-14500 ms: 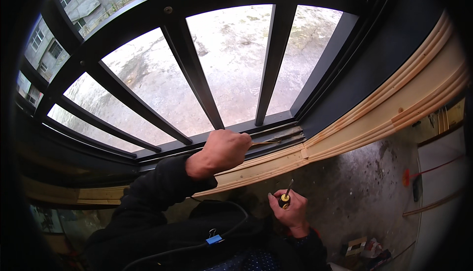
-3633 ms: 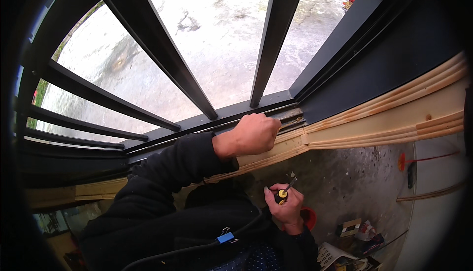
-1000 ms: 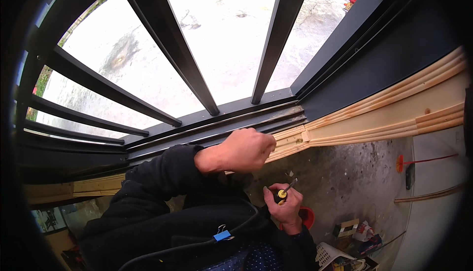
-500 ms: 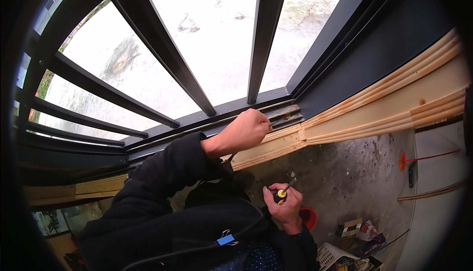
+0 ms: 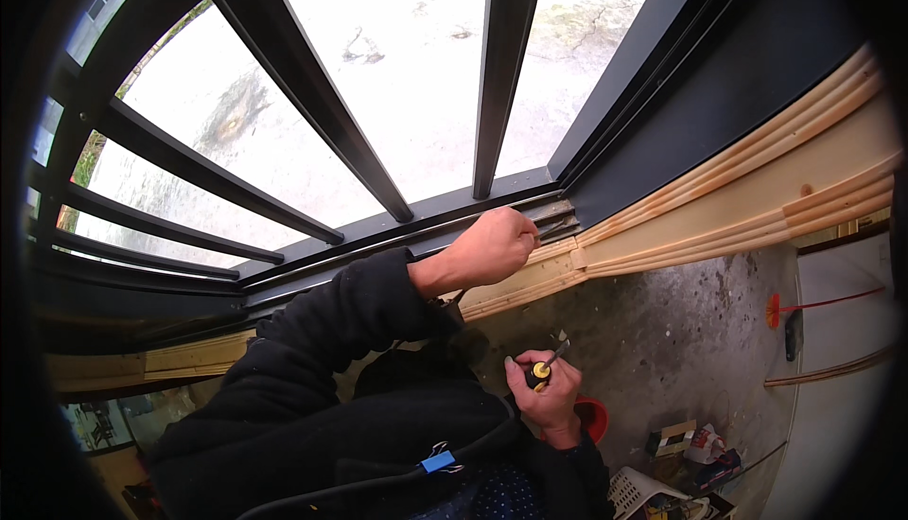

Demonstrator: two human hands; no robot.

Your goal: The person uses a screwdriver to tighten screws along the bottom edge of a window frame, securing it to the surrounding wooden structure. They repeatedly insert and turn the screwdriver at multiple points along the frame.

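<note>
My left hand (image 5: 487, 250) reaches across to the window's sliding track (image 5: 407, 244), close to its right corner. Its fingers are closed, and a thin dark piece shows just beyond the fingertips; whether it is held or part of the track is unclear. Lower down, my right hand (image 5: 549, 395) is wrapped round the black and yellow handle of a screwdriver (image 5: 541, 371). The metal shaft points up and right, and a small pale fleck shows beside its tip.
Dark metal bars (image 5: 511, 66) stand beyond the track. Pale wooden trim (image 5: 653, 227) runs along the sill and up the right side. Below are a red bucket (image 5: 594, 418), a white plastic basket (image 5: 636, 493) and a cardboard box (image 5: 673, 440) on the stained concrete floor (image 5: 662, 331).
My left hand has slid a little to the right along the track, toward the corner. My right hand keeps its place with the screwdriver.
</note>
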